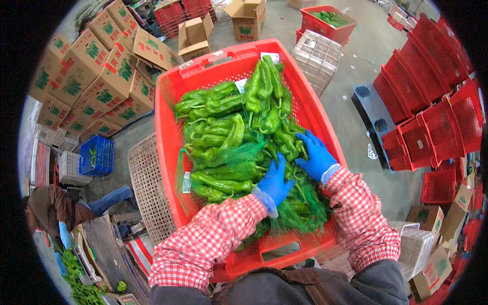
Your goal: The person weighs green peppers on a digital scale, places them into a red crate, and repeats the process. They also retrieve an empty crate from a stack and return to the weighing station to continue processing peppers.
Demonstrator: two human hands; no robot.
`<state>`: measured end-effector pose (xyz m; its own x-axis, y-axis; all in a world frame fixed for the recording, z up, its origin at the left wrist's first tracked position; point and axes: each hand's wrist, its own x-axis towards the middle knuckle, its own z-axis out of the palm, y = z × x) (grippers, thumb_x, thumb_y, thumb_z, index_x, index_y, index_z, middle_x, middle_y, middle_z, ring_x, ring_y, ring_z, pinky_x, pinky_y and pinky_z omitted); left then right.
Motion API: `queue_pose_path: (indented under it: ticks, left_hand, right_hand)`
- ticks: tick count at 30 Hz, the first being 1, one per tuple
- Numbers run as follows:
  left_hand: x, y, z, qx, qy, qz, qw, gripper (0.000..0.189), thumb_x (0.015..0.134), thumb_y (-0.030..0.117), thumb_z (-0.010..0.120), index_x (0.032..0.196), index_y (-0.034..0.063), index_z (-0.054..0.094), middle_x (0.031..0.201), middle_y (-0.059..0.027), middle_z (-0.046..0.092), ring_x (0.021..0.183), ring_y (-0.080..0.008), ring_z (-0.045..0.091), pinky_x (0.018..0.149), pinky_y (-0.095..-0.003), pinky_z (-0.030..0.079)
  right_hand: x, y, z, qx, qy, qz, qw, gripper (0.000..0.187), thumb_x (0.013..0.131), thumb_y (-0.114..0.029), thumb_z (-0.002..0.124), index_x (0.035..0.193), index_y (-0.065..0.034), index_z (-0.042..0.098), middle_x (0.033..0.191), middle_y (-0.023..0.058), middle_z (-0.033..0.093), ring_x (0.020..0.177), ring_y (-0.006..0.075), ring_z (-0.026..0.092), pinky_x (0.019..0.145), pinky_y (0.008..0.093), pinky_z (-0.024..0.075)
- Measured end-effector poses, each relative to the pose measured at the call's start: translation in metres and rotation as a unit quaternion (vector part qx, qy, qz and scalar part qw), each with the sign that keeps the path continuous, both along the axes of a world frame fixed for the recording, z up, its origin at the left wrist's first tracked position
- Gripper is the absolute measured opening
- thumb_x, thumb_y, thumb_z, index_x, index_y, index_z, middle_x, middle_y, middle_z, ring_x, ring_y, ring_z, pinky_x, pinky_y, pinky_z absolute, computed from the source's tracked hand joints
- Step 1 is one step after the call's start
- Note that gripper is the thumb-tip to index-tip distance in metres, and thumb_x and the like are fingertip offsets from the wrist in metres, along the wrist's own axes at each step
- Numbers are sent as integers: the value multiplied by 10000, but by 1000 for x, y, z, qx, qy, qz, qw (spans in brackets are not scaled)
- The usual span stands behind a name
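Observation:
A large red plastic crate (172, 213) stands before me, holding several green mesh bags of long green peppers (217, 141). White tags show on some bags. My left hand (276, 183), in a blue glove, rests on peppers near the crate's middle with its fingers spread; what it grips there is unclear. Farther right, my right hand (315, 157), also gloved in blue, has thumb and fingers around the end of a net bag of green peppers (288, 143) by the right wall. Loose green netting (305, 209) bunches below both hands.
Printed cardboard boxes (95, 72) are stacked at the left. A white plastic crate (318, 57) lies beyond the red crate's right corner. Stacked red crates (404, 87) stand on a blue pallet (375, 110) at the right. At lower left, another person (72, 213) bends near leafy greens (76, 270).

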<state>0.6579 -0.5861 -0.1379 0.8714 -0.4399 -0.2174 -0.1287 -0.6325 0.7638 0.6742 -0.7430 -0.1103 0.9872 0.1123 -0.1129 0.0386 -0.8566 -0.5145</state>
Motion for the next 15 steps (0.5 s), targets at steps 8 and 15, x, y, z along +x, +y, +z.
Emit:
queue_pose_path:
  ticks: [8, 15]
  left_hand:
    - [90, 31, 49, 71, -353, 5, 933, 518, 683, 236, 592, 1144, 76, 416, 1114, -169, 433, 1009, -326, 404, 850, -385, 352]
    - [97, 19, -13, 171, -286, -134, 933, 559, 674, 153, 563, 1196, 181, 367, 1193, -181, 361, 1077, -333, 364, 867, -406, 342]
  right_hand:
    - [124, 8, 43, -21, -228, 54, 972, 492, 730, -302, 544, 1163, -114, 403, 1187, 171, 385, 1060, 332, 399, 885, 380, 338]
    - [220, 43, -13, -166, -165, -22, 972, 443, 764, -356, 474, 1165, -179, 409, 1229, 117, 352, 1112, 304, 349, 904, 393, 321]
